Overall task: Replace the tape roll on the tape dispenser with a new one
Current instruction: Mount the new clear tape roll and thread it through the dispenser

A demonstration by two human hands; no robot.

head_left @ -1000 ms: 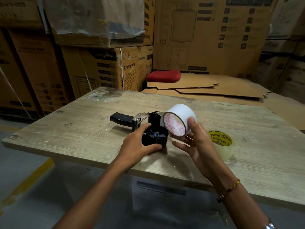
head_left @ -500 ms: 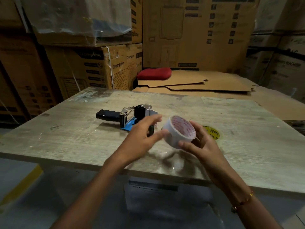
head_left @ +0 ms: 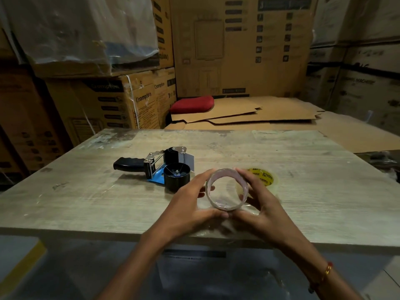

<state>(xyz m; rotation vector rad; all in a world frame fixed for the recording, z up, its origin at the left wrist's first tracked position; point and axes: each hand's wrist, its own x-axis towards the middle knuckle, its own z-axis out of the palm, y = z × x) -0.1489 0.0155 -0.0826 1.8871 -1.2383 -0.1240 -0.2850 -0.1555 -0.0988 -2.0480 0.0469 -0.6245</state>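
Observation:
A white tape roll [head_left: 213, 204] with a hollow core faces me, held just above the table between both hands. My left hand [head_left: 190, 205] grips its left and lower rim, my right hand [head_left: 258, 204] its right side. The tape dispenser [head_left: 160, 167] lies on its side on the table to the left, black handle pointing left, its black spindle hub [head_left: 176, 177] bare and standing up. A clear tape roll with a yellow printed core [head_left: 263, 176] lies flat on the table just behind my right hand.
The wooden table [head_left: 86, 200] ends at a near edge below my wrists. Stacked cardboard boxes [head_left: 112, 100] stand behind it, with flattened cardboard sheets [head_left: 249, 114] and a red cushion [head_left: 192, 103] at the back.
My left hand left the dispenser and joined my right hand on the white roll. The roll came down and turned so its open core faces me. The dispenser stays on the table.

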